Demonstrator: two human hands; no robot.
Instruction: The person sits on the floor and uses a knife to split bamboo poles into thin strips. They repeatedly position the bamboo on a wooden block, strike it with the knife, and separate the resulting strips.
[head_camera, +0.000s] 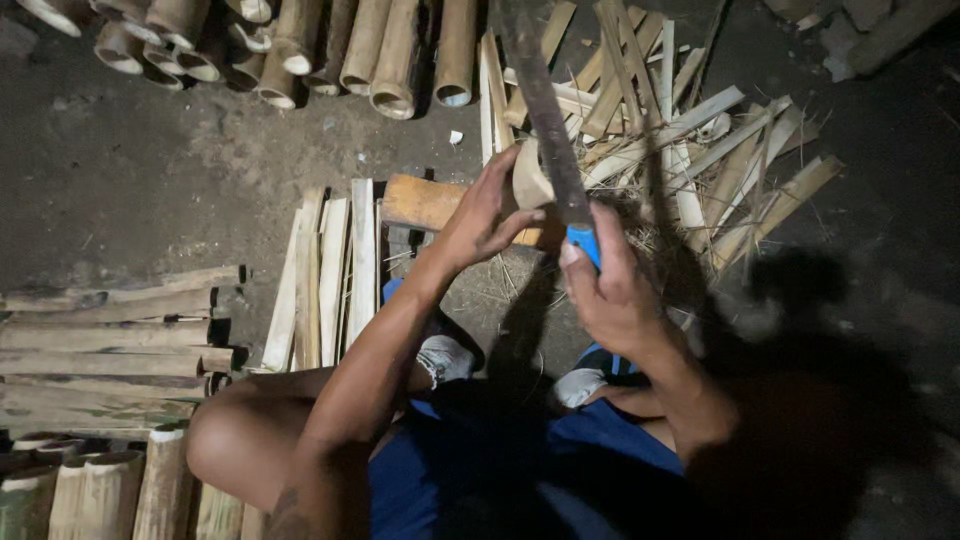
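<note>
In my left hand (487, 212) I hold a short piece of bamboo (530, 180), pale tan and curved, its split inner face turned up toward me, standing on end over a wooden block (425, 203) on the dirt floor. My right hand (612, 290) grips the blue handle (583, 246) of a long dark blade (545, 110), which runs up and away from me, its edge resting against the right side of the bamboo piece.
</note>
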